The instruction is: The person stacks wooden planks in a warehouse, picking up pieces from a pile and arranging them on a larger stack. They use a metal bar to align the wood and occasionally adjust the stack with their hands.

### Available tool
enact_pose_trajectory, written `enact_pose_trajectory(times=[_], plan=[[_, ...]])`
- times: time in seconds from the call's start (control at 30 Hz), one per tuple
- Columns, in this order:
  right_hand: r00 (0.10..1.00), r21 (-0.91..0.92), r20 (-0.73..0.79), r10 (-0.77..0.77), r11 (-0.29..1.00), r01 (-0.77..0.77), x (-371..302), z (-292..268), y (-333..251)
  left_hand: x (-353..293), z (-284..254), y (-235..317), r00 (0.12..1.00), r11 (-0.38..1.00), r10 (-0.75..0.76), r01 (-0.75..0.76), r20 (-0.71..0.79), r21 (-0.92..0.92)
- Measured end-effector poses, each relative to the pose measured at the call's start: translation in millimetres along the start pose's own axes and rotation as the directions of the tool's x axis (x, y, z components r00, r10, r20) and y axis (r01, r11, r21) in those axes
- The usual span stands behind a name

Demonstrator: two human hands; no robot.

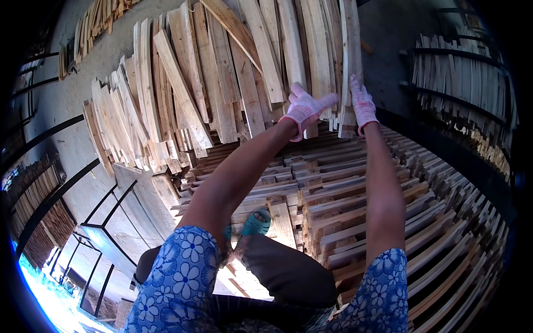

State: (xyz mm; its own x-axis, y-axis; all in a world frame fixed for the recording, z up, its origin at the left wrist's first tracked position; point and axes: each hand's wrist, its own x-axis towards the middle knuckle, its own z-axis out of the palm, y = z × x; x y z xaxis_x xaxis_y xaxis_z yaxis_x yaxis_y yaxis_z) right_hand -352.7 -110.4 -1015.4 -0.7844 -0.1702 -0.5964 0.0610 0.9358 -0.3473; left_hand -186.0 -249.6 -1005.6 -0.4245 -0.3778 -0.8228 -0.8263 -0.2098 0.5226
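Both my hands wear pale pink knit gloves and reach over a pile of long, pale sawn wooden planks (222, 72). My left hand (308, 108) is at the near ends of the planks, thumb apart and fingers stretched to the right; whether it presses on the wood I cannot tell. My right hand (363, 105) lies with straight fingers along the right side of the outermost plank (348, 50). That plank's near end shows between my two hands. Neither hand is closed round a plank.
Under and beside me spreads a layered stack of wooden strips (355, 227), gaps between its rows. My foot in a teal sandal (256, 222) rests on it. More racked wood (461, 83) stands far right. Black metal frames (105, 222) stand on the left.
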Motion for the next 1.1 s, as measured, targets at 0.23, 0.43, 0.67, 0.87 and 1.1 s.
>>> enact_pose_trajectory(times=[0.23, 0.43, 0.67, 0.87, 1.1], plan=[[0.997, 0.353, 0.033, -0.069, 0.934, 0.053, -1.6, 19.6, 9.5, 27.2, -15.1, -20.8, 0.986, 0.854, -0.004, 0.090, 0.167, -0.512], [0.977, 0.523, 0.169, -0.130, 0.852, 0.023, -42.1, 38.6, -6.9, 46.0, -44.2, -44.0, 0.877, 0.938, 0.274, -0.153, 0.394, -0.312], [0.980, 0.618, 0.136, -0.143, 0.786, 0.029, -62.3, 45.5, -13.8, 27.7, -44.9, -35.9, 0.918, 0.829, 0.107, 0.129, 0.381, -0.545], [0.927, 0.801, 0.336, -0.168, 0.568, -0.187, -76.9, 65.3, -16.7, 19.6, -74.6, -47.3, 0.938, 0.895, 0.072, 0.090, 0.339, -0.438], [0.518, 0.710, 0.703, -0.487, 0.451, -0.541, -168.9, 84.2, -38.1, -31.5, -187.1, -122.5, 0.924, 0.991, 0.043, -0.087, 0.379, 0.100]])
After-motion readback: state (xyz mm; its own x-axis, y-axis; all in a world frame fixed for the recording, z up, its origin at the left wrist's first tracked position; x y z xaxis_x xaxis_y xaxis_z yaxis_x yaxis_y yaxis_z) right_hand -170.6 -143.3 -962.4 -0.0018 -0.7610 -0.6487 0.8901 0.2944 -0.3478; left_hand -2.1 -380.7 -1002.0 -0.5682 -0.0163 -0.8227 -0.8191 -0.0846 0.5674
